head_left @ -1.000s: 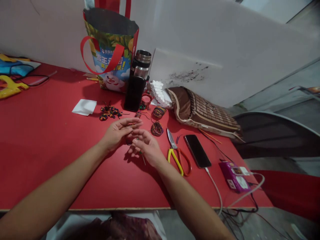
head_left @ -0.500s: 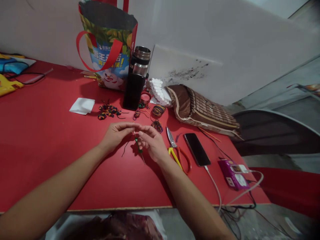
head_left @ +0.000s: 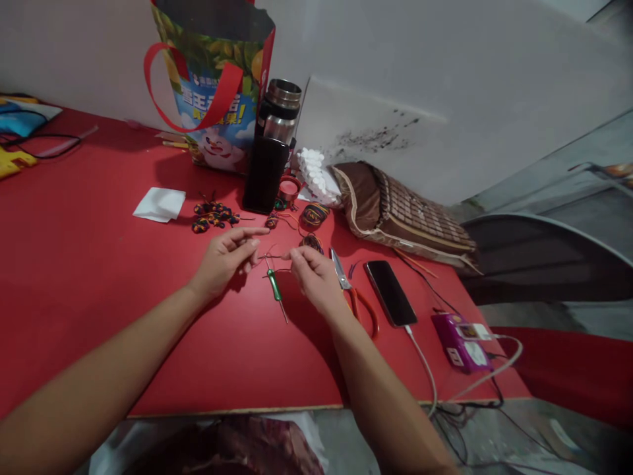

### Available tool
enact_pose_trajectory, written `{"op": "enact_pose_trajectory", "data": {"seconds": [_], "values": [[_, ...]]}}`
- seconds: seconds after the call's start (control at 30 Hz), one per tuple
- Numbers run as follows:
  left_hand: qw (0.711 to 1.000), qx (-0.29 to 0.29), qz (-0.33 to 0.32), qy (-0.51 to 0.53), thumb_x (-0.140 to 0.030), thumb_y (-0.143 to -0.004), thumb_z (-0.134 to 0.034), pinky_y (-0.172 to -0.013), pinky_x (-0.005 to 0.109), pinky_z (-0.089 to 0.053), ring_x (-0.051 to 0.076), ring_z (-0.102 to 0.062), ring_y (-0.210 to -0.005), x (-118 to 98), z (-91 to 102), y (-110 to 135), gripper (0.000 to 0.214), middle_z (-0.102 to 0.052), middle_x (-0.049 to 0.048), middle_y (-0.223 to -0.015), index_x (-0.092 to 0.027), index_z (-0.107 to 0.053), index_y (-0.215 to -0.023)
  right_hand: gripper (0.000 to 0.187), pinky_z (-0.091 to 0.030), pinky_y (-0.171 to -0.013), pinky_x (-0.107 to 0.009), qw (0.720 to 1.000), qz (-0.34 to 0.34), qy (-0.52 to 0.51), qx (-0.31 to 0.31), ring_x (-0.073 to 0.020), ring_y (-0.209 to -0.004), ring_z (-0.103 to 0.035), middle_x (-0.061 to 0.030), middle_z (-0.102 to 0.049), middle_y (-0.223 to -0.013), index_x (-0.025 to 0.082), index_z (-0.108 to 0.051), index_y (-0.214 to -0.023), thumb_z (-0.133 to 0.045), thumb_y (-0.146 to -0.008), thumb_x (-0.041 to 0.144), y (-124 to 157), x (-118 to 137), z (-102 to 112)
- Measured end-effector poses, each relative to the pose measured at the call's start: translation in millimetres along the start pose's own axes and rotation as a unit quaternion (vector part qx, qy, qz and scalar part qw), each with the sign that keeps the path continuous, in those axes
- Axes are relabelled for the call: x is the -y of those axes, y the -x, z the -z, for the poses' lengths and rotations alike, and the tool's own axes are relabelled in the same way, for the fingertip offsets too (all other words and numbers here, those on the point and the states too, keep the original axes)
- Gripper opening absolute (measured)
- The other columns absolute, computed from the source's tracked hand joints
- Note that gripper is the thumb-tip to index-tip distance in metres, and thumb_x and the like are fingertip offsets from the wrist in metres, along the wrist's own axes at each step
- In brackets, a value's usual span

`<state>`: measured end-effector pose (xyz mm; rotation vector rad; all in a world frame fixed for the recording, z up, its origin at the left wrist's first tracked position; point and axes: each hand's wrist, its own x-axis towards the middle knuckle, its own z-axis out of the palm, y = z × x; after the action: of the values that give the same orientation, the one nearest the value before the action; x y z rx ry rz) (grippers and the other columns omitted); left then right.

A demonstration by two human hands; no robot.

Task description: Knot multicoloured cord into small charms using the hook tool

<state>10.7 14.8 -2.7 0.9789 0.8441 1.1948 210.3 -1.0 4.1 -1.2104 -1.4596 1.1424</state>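
Note:
A thin dark cord (head_left: pixel 275 256) stretches between my two hands above the red table. My left hand (head_left: pixel 222 260) pinches one end with the thumb against the curled fingers, while the index finger points outward. Thumb and fingertips of my right hand (head_left: pixel 314 276) are closed on the other end. Below the cord is a crochet hook with a green handle (head_left: pixel 275 285); its upper tip meets the cord, and I cannot tell whether it hangs or rests on the table. Wound bundles of multicoloured cord (head_left: pixel 315 214) and a knotted multicoloured cord piece (head_left: pixel 215 215) lie beyond my hands.
Red-handled scissors (head_left: pixel 364 310) and a charging phone (head_left: pixel 390 293) lie to the right, near a purple power block (head_left: pixel 462 343). At the back stand a shopping bag (head_left: pixel 212 99), a dark phone (head_left: pixel 266 175), a steel flask (head_left: pixel 281 109) and a brown cushion (head_left: pixel 400 208). White paper (head_left: pixel 159 204) lies left.
My hands have moved apart, drawing the cord out between them. The green-handled hook, partly covered by my right fingers before, is now in plain sight. The view has shifted slightly.

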Motion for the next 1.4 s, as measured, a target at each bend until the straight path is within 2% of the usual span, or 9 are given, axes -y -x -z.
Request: {"op": "enact_pose_trajectory", "data": {"seconds": [0.17,0.27,0.4,0.53,0.7,0.97,1.07,1.23,1.4], "values": [[0.992,0.063,0.004,0.107,-0.038,-0.089,-0.081,-0.083,0.029,-0.057,0.023,-0.071,-0.110,-2,-6.8,5,0.035,-0.077,0.0098,-0.115,-0.021,-0.078,-0.119,0.029,-0.045,-0.070,-0.027,0.979,0.061,0.118,0.157,-0.0137,-0.072,-0.059,-0.0015,-0.068,-0.077,0.019,-0.070,-0.083,-0.059,-0.102,0.038,9,4,-10],[0.986,0.116,0.050,0.107,-0.044,-0.092,-0.078,-0.081,0.028,-0.055,0.019,-0.071,-0.097,3,-9.6,8,0.039,-0.076,0.0093,-0.112,-0.022,-0.076,-0.123,0.031,-0.044,-0.067,-0.027,0.981,0.044,0.075,0.171,-0.0133,-0.070,-0.057,-0.0017,-0.069,-0.077,0.019,-0.071,-0.085,-0.061,-0.101,0.043,13,7,-14],[0.983,0.141,0.088,0.077,-0.041,-0.092,-0.079,-0.071,0.025,-0.052,0.013,-0.067,-0.077,7,-6.2,8,0.043,-0.075,0.0046,-0.099,-0.024,-0.072,-0.131,0.040,-0.030,-0.049,-0.023,0.988,-0.057,-0.065,0.126,-0.0084,-0.050,-0.038,0.0067,-0.046,-0.055,0.020,-0.068,-0.084,-0.069,-0.094,0.059,11,12,-10],[0.985,0.142,0.076,0.061,-0.040,-0.088,-0.082,-0.077,0.029,-0.056,0.017,-0.071,-0.086,9,-1.2,2,0.048,-0.077,0.0069,-0.107,-0.024,-0.072,-0.132,0.043,-0.016,-0.039,-0.021,0.973,-0.135,-0.150,0.109,-0.0045,-0.041,-0.023,0.0114,-0.037,-0.049,0.019,-0.068,-0.087,-0.077,-0.087,0.062,9,17,-5],[0.992,0.093,0.020,0.088,-0.029,-0.084,-0.085,-0.093,0.030,-0.057,0.021,-0.070,-0.114,7,-1.9,-1,0.038,-0.076,0.0100,-0.124,-0.020,-0.078,-0.121,0.043,-0.015,-0.035,-0.018,0.969,-0.150,-0.168,0.103,-0.0037,-0.040,-0.022,0.0127,-0.035,-0.048,0.018,-0.069,-0.088,-0.081,-0.083,0.059,10,19,-6],[0.965,0.140,0.043,0.216,-0.020,-0.083,-0.076,-0.050,0.024,-0.052,0.012,-0.062,-0.050,-6,-0.6,2,0.038,-0.078,0.0079,-0.086,-0.012,-0.076,-0.120,0.039,-0.015,-0.034,-0.016,0.957,-0.198,-0.176,0.120,-0.0035,-0.037,-0.022,0.0137,-0.036,-0.044,0.020,-0.067,-0.086,-0.080,-0.082,0.055,9,16,-8],[0.959,0.151,0.068,0.232,-0.019,-0.082,-0.075,-0.051,0.025,-0.054,0.017,-0.068,-0.062,-3,-0.4,1,0.041,-0.077,0.0092,-0.086,-0.010,-0.076,-0.122,0.039,-0.016,-0.032,-0.016,0.957,-0.191,-0.187,0.110,-0.0032,-0.035,-0.020,0.0139,-0.037,-0.044,0.019,-0.067,-0.086,-0.080,-0.082,0.055,9,15,-8],[0.945,0.106,0.090,0.296,-0.012,-0.080,-0.073,-0.086,0.036,-0.064,0.021,-0.074,-0.089,-1,1.2,-2,0.038,-0.078,0.0119,-0.098,-0.009,-0.078,-0.118,0.036,-0.018,-0.030,-0.015,0.955,-0.185,-0.201,0.112,-0.0029,-0.034,-0.018,0.0140,-0.037,-0.043,0.018,-0.069,-0.087,-0.079,-0.084,0.053,8,15,-6],[0.941,0.126,0.130,0.286,-0.010,-0.076,-0.077,-0.082,0.037,-0.065,0.021,-0.072,-0.092,-1,1.7,-2,0.043,-0.076,0.0121,-0.108,-0.011,-0.078,-0.119,0.037,-0.019,-0.031,-0.017,0.960,-0.183,-0.190,0.095,-0.0035,-0.033,-0.020,0.0142,-0.039,-0.044,0.020,-0.068,-0.090,-0.079,-0.084,0.055,8,15,-5]]}}
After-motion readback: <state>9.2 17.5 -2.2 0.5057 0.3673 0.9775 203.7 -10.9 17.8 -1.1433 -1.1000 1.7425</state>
